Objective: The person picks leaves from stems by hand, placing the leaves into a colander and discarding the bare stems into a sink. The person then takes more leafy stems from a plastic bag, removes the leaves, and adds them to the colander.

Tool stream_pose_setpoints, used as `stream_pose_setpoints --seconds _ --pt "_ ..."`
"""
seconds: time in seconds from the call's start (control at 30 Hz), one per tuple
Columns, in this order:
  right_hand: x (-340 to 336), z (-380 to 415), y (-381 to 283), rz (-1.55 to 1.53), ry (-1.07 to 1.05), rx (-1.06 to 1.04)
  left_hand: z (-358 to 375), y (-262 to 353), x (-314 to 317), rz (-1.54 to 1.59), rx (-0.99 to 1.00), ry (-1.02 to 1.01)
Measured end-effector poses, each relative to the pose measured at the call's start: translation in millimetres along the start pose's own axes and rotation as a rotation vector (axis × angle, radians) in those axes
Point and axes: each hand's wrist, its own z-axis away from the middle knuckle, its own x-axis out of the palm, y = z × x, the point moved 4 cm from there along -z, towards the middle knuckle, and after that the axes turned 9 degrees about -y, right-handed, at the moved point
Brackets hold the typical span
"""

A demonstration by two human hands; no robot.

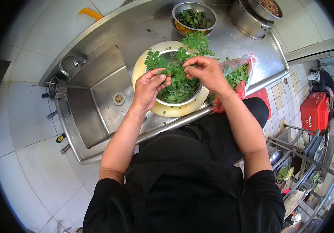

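Note:
Both hands are raised over a metal colander [163,101] heaped with green leaves [176,90], which stands on a round yellowish board [137,70]. My left hand [149,87] pinches a small green leaf between thumb and fingers, at the colander's left side. Over the right part of the colander, my right hand [205,72] has thumb and index finger closed on a thin leafy stem. More leafy sprigs [198,42] lie beyond the colander. To the right, a clear and red plastic bag [240,90] holds more leafy greens [237,76].
A steel sink [108,101] with a tap [64,66] is at the left. Behind the colander stands a metal bowl [212,28] of dark leaves. Metal pots [248,23] are at the back right. A rack [303,155] and red box [315,112] stand farther right.

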Motion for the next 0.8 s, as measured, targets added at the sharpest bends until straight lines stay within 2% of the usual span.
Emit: stream_pose_setpoints --seconds 0.1,0.2,0.27,0.5,0.6,0.67,0.8 --pt "-5.9 1.2 -6.5 0.011 0.004 0.017 1.5 3.3 2.4 0.028 -0.026 0.059" --pt "-12.1 1.8 -9.5 0.016 0.027 0.015 2.5 5.4 3.0 -0.096 -0.067 0.086" --pt "-15.5 2.3 -11.3 0.008 0.043 0.012 3.8 9.3 3.8 -0.487 -0.095 0.039" --pt "-24.8 4.3 -18.2 0.041 0.096 0.008 2.0 14.8 -0.8 -0.557 0.020 -0.013" --pt "-22.8 4.7 -17.9 0.038 0.085 -0.007 3.2 25.8 -1.5 -0.610 0.050 0.039" --pt "-20.6 4.9 -17.2 0.058 0.061 0.029 4.8 32.1 -1.4 -0.583 0.041 0.114" --pt "-14.6 4.3 -15.4 0.031 0.053 0.055 2.8 34.0 11.1 -0.498 0.117 0.083"
